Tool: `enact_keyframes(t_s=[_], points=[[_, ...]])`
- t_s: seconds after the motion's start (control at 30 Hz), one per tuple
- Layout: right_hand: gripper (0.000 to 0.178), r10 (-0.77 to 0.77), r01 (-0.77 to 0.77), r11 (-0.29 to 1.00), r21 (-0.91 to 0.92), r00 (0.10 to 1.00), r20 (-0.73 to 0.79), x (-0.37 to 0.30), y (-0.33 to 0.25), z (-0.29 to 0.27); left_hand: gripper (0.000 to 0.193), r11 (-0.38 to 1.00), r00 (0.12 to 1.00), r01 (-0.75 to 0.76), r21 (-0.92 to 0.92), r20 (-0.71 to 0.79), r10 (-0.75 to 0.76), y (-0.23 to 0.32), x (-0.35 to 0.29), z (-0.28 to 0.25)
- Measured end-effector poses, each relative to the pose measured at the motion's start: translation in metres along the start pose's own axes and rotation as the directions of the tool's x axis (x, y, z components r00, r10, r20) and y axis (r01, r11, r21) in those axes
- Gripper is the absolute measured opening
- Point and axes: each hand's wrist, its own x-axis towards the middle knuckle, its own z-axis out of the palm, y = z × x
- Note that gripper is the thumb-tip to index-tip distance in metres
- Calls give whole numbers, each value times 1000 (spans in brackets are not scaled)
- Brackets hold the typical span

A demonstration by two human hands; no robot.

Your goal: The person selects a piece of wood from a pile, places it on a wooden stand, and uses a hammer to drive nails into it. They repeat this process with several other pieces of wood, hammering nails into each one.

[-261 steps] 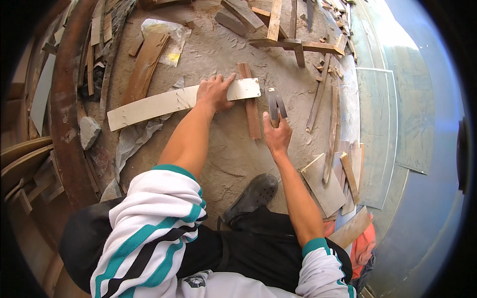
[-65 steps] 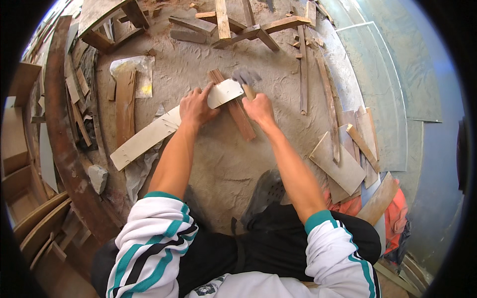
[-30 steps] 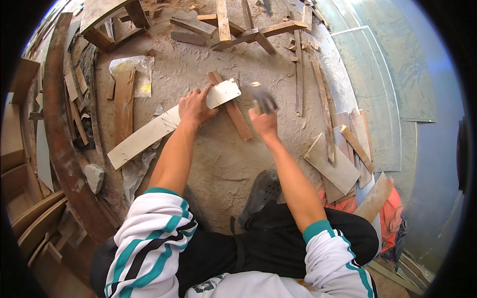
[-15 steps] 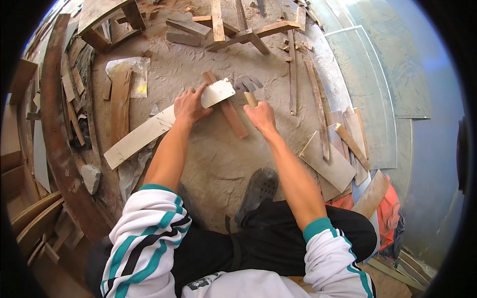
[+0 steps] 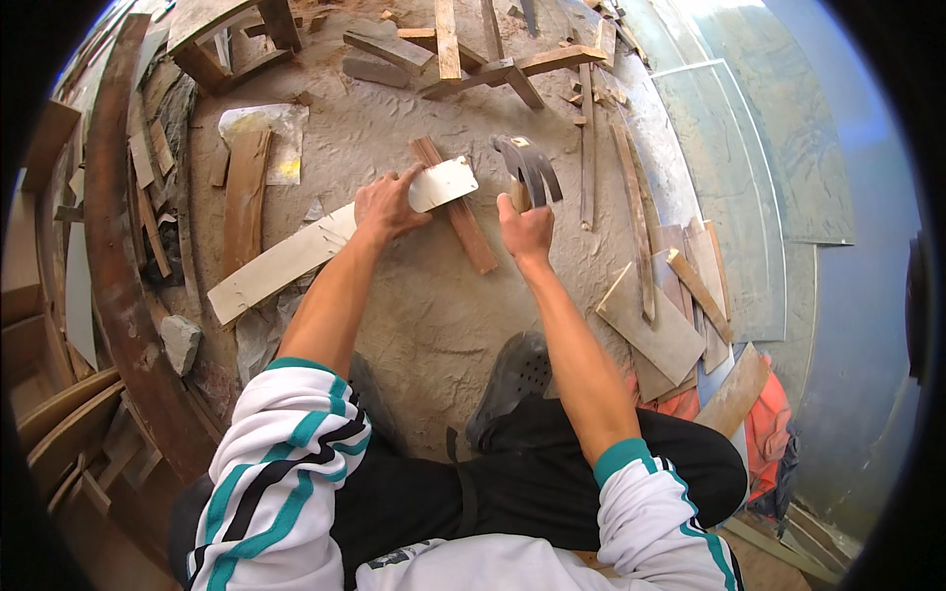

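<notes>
My left hand (image 5: 386,205) is closed around a long white board (image 5: 281,262), near its far right end. That end lies across a short reddish-brown wood strip (image 5: 473,236) on the ground. A few thin nail-like points stick out along the board and at its tip. In my right hand (image 5: 526,232) is a claw hammer (image 5: 532,169), gripped by its wooden handle. The hammer's dark head is raised to the right of the board's tip, apart from it, with the claw curving to the right.
Brown planks (image 5: 246,202) lie at the left beside a clear plastic sheet (image 5: 286,138). A broken wooden frame (image 5: 493,74) stands at the far side. Loose boards (image 5: 650,325) are piled at the right, near glass sheets (image 5: 739,197). A long dark beam (image 5: 123,246) edges the left.
The hammer has risen away from the board's tip and moved slightly right, its head now tilted toward me. My left hand still holds the board, which has hardly shifted.
</notes>
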Motion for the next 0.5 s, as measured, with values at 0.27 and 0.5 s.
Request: enact_keyframes(t_s=[0.27, 0.5], points=[[43, 74, -72, 989, -129, 997, 13, 2, 13, 6, 85, 1000, 998, 7, -21, -58, -8, 9, 2, -12], [44, 134, -63, 954, -294, 965, 227, 9, 17, -4, 87, 1000, 999, -2, -5, -35, 2, 13, 3, -18]])
